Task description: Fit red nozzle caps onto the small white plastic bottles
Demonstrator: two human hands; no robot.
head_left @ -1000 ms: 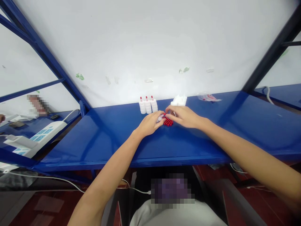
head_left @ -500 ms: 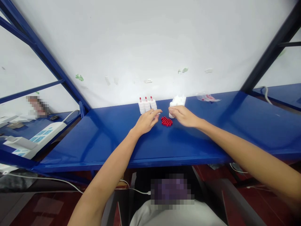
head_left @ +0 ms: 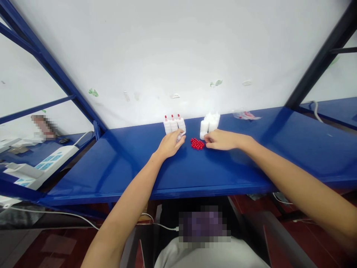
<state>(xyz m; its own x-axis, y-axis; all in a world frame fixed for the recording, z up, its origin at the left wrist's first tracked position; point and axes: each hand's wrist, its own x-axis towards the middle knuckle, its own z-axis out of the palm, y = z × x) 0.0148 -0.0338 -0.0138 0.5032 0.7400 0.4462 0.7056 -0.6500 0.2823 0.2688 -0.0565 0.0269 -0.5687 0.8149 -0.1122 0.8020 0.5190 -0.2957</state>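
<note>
Three white bottles with red tips (head_left: 174, 123) stand side by side at the back of the blue table (head_left: 134, 163). Just in front of them, my left hand (head_left: 170, 144) is closed round a small white bottle (head_left: 180, 137). A cluster of small red beads (head_left: 197, 143) lies between my hands. My right hand (head_left: 219, 140) is at the right edge of the beads, its fingers bent together; what they hold, if anything, is too small to see. White bottles without red tips (head_left: 209, 122) stand behind it.
A clear plastic bag with red pieces (head_left: 247, 115) lies at the back right. On the left, white power strips (head_left: 52, 163) rest beside the blue frame (head_left: 80, 100). A white wall (head_left: 167, 56) rises behind the table.
My right hand has moved down from the white bottles to the beads' right edge. My left hand has shifted slightly left and its fingers have curled in more.
</note>
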